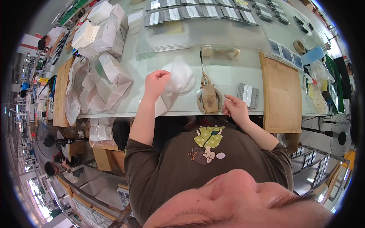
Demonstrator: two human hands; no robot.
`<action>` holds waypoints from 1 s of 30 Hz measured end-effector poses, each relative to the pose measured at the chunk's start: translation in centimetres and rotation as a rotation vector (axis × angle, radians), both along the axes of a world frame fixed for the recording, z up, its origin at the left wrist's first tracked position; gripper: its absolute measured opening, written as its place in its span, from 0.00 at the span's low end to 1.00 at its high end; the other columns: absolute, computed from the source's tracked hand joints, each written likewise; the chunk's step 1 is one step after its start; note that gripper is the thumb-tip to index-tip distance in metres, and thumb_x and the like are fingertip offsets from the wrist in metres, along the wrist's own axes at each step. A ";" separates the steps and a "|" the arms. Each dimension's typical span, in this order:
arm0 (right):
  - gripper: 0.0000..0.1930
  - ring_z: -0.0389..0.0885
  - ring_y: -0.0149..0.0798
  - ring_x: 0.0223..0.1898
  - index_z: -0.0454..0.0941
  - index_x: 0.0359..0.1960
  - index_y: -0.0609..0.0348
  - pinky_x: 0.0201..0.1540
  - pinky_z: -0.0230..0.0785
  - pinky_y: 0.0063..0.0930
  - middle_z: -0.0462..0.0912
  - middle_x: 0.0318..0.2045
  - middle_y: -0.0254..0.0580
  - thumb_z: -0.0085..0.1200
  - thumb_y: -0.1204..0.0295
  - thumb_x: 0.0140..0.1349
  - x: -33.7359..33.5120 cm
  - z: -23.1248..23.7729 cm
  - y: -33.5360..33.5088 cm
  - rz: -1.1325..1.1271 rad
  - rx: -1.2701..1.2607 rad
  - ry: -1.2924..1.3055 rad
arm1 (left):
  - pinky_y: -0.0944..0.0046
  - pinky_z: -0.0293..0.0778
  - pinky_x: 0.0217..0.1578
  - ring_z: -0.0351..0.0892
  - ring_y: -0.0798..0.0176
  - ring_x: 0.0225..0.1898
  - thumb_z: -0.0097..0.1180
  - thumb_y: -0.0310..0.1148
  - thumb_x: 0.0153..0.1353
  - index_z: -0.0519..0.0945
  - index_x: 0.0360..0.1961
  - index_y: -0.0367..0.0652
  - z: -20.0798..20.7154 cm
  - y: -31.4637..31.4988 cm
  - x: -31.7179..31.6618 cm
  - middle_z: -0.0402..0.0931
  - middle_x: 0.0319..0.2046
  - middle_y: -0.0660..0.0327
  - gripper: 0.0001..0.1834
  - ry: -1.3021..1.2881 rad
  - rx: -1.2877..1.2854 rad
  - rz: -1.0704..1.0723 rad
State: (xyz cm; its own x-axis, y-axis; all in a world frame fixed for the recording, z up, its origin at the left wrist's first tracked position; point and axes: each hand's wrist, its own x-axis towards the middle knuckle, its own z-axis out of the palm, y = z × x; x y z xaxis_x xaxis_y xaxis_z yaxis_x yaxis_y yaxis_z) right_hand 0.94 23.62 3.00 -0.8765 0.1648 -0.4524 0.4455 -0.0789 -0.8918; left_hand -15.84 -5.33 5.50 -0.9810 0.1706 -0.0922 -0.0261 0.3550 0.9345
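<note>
My left hand [155, 86] is raised over the table, thumb and fingertips pinched together beside a white, fluffy, translucent pile [180, 78]. Whatever the pinch holds, if anything, is too small to make out. My right hand [236, 108] is near the front edge, fingers loosely bent and a little apart, with nothing seen in them. To its left, a worn tan block [209, 99] with a cord at its far end rests on a round tape roll [199, 102]. Just beyond the right hand lies a grey ribbed metal part [248, 95] with a pale strip along its middle.
A frosted plastic cover [205, 36] spans the back, near rows of similar grey parts [192, 12]. Crumpled white paper wrapping [108, 81] and stacked packages [104, 32] stand left. Wooden boards [282, 95] flank the work area. A blue bottle [313, 56] is at right.
</note>
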 end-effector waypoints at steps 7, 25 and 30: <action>0.20 0.72 0.21 0.20 0.70 0.55 0.66 0.23 0.66 0.17 0.79 0.22 0.33 0.53 0.68 0.65 0.5 0.3 0.5 0.165 0.776 0.405 | 0.64 0.74 0.41 0.78 0.61 0.41 0.48 0.24 0.58 0.77 0.33 0.38 3.1 0.4 3.5 0.79 0.42 0.55 0.06 -0.339 1.056 0.113; 0.20 0.70 0.18 0.26 0.70 0.54 0.64 0.28 0.63 0.12 0.76 0.29 0.29 0.56 0.79 0.59 -4.1 2.1 -1.2 0.028 0.043 0.328 | 0.68 0.70 0.27 0.75 0.69 0.26 0.51 0.40 0.64 0.78 0.32 0.38 -1.0 6.8 8.4 0.79 0.26 0.63 0.15 -0.261 0.175 -0.287; 0.23 0.68 0.17 0.25 0.71 0.53 0.65 0.29 0.64 0.11 0.75 0.26 0.28 0.61 0.78 0.54 -3.1 0.6 -0.5 0.069 0.292 0.276 | 0.64 0.71 0.26 0.77 0.62 0.22 0.58 0.45 0.58 0.80 0.26 0.37 -1.1 7.7 8.5 0.78 0.19 0.58 0.19 -0.051 -0.233 -0.252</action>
State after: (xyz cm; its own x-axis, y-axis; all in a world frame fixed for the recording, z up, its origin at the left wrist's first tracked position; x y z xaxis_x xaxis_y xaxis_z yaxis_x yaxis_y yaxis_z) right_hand -2.20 23.13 3.63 -0.9719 0.1882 -0.1412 0.1814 0.2169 -0.9592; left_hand -7.31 2.42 4.41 -0.9038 0.3754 -0.2056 0.0445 0.5602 0.8271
